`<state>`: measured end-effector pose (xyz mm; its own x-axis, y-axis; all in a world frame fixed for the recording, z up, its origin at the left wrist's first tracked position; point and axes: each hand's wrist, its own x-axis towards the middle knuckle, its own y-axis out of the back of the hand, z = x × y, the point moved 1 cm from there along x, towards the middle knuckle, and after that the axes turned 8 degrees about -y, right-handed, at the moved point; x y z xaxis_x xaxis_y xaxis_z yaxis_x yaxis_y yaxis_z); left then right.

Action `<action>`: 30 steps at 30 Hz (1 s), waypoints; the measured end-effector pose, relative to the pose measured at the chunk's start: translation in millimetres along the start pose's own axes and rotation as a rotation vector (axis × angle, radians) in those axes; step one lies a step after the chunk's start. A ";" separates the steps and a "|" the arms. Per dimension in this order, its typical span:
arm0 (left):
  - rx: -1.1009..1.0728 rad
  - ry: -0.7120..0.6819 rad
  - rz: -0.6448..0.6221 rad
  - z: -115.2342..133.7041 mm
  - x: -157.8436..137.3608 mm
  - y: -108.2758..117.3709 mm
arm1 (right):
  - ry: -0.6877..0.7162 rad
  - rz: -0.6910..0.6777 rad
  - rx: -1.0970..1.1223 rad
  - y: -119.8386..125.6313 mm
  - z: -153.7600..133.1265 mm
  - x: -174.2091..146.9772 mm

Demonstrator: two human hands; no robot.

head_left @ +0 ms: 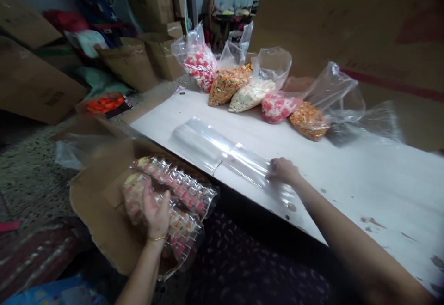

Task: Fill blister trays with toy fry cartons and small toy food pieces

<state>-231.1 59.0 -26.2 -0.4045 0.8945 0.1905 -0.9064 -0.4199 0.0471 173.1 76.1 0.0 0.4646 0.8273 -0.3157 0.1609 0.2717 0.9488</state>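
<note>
Head view: the left hand (157, 212), fingers apart, is over a pack (185, 236) in the carton (90, 215); the right hand (285, 171) bends over clear bags (201, 144) on the white table (367, 180), grip indeterminable. The bags should be light, limp and slippery; hold an edge. Filled bags (229, 85) line the table beside speckled floor (31, 150).

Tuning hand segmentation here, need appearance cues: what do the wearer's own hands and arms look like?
Left hand: ungloved, thin yellow band around the wrist. Right hand: ungloved, blurred, no band visible at the wrist. Left forearm and right forearm: bare where visible, no sleeves or obvious markings.
</note>
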 end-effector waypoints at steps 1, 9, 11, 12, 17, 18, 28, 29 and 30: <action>-0.019 -0.042 -0.048 7.4 -6.8 -15.7 | 0.019 -0.021 -0.028 3.8 -3.8 1.5; -0.236 0.286 -0.483 20.4 -30.9 -83.1 | 0.278 -0.078 0.514 16.6 22.2 -25.2; -0.255 0.314 -0.471 15.9 -27.2 -83.3 | 0.348 -0.139 0.756 22.9 22.2 -28.7; -0.258 0.320 -0.441 13.5 -22.8 -82.0 | 0.370 -0.169 0.853 27.3 15.7 -27.7; -0.308 0.331 -0.243 13.2 15.8 -78.0 | 0.448 -0.283 1.144 51.5 -82.7 3.4; -0.327 0.341 -0.219 15.3 24.6 -79.6 | 0.449 -0.291 1.159 54.0 -108.6 13.1; -0.481 0.647 -0.064 13.1 96.5 -99.1 | 0.286 0.072 0.376 46.8 -162.1 85.5; -0.485 0.667 -0.062 11.6 101.6 -98.6 | 0.258 0.051 0.309 44.5 -149.7 86.2; -0.480 0.676 -0.058 10.2 106.1 -98.3 | 0.229 0.010 0.256 41.3 -137.8 85.4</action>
<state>-183.7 193.6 -0.5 -0.2026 0.8764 -0.4368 -0.8199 -0.3957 -0.4137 99.4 225.7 13.2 0.2645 0.9262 -0.2686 0.3842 0.1543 0.9103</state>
